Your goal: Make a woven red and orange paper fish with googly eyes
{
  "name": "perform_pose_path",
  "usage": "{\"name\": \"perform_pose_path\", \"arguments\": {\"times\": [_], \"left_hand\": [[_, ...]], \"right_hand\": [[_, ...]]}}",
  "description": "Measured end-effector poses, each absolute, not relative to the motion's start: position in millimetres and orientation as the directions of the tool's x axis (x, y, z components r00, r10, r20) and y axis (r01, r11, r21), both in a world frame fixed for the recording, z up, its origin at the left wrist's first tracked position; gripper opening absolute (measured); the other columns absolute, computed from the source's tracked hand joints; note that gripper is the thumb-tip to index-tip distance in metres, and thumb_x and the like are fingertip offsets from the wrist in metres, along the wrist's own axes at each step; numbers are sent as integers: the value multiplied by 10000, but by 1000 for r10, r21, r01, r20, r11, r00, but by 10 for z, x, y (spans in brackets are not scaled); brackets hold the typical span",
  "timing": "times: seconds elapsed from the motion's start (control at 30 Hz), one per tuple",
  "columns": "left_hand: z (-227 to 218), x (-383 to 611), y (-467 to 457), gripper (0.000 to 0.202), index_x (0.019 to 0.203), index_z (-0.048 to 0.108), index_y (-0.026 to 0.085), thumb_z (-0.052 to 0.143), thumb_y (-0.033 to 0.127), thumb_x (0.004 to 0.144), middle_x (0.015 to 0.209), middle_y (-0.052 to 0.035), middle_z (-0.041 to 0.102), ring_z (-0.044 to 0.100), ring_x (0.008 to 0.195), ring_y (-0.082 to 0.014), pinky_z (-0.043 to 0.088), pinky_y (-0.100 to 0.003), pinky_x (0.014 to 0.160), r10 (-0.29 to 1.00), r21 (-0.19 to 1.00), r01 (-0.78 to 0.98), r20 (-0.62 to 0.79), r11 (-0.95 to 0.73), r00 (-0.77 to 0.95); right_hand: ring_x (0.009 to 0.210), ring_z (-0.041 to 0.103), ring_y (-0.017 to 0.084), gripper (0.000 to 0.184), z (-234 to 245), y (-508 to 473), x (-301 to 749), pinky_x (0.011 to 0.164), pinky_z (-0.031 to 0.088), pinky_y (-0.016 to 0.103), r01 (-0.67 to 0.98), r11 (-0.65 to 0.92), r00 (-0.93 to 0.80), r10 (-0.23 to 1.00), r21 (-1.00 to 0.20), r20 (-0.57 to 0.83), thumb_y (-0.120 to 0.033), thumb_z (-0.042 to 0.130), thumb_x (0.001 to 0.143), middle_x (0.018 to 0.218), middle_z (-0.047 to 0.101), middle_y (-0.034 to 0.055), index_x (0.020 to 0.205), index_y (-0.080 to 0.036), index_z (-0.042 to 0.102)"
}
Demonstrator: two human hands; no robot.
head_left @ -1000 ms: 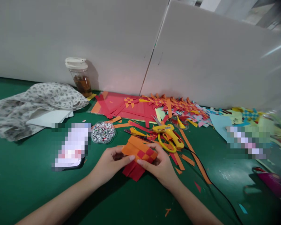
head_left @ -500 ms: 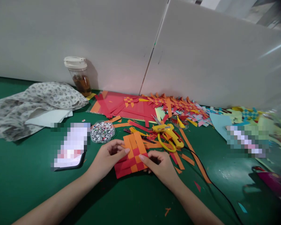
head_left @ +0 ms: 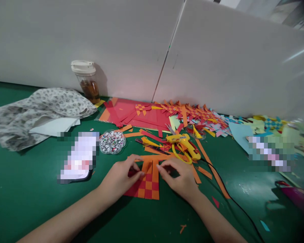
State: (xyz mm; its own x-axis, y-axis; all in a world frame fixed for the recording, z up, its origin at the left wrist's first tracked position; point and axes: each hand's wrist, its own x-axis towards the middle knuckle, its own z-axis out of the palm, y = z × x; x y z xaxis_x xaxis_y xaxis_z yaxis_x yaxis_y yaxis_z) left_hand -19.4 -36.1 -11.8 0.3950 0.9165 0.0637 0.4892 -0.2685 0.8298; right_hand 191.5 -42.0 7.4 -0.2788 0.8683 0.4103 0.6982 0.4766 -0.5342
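Head view: the weave (head_left: 148, 186), of red and orange paper strips, lies on the tabletop (head_left: 126, 224) in front of you, between your two hands. Its checkered part sits at the near right corner; loose orange strips run away from you, and red ones run out under your left hand (head_left: 120, 176).

Your left hand is over the weave's left side, fingers curled and thumb tip at an orange strip; whether it grips that strip cannot be told. Your right hand (head_left: 181, 177) is at the right edge, thumb and forefinger drawn close together beside the outermost orange strip; a firm hold cannot be confirmed.

Beyond your right hand lies a yellow glue gun (head_left: 191, 151), its black cord (head_left: 234, 199) running toward the near edge. Paper scraps are scattered around it. To the far left of the weave you have a clear case (head_left: 112, 142) of small eyes, with a phone (head_left: 79, 157) beside it, its screen blurred. A lidded cup (head_left: 88, 86) stands by the wall (head_left: 96, 30), next to a patterned cloth (head_left: 50, 103). Woven pieces (head_left: 199, 114) are heaped along the wall, right of a red sheet (head_left: 154, 118).
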Motion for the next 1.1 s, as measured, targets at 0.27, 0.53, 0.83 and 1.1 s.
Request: {"name": "perform_pose_path", "arguments": {"times": [0.27,0.53,0.83,1.1], "left_hand": [[-139,-215,-359,152,960,529,198,558,219,812,864,-29,611,571,800,-184,467,-294,662,839,500,674,302,-543,452],[-50,-287,-306,215,673,527,183,623,348,773,685,4,592,497,668,-171,381,-303,602,794,428,669,296,-608,532],[-28,-293,-288,206,680,525,181,628,334,771,710,5,595,492,701,-177,364,-319,637,808,450,676,241,-584,538],[-48,-300,-287,151,753,551,186,611,322,780,758,-7,600,496,730,-185,381,-328,656,795,457,655,271,-602,543]], "right_hand": [[867,618,179,161,71,-492,1810,793,487,340,538,715,-637,692,-446,340,-173,557,797,955,696,31,913,-231,652],[909,613,203,160,86,-486,1823,837,482,384,585,654,-580,751,-480,316,-227,538,816,972,698,43,931,-231,649],[1155,510,244,449,26,-466,1766,963,439,418,715,619,-541,784,-324,305,-358,540,831,1195,596,109,1234,-166,491],[1145,527,219,203,46,-516,1762,1010,358,479,642,674,-611,737,-364,289,-241,504,860,1121,646,68,1061,-219,521]]}}
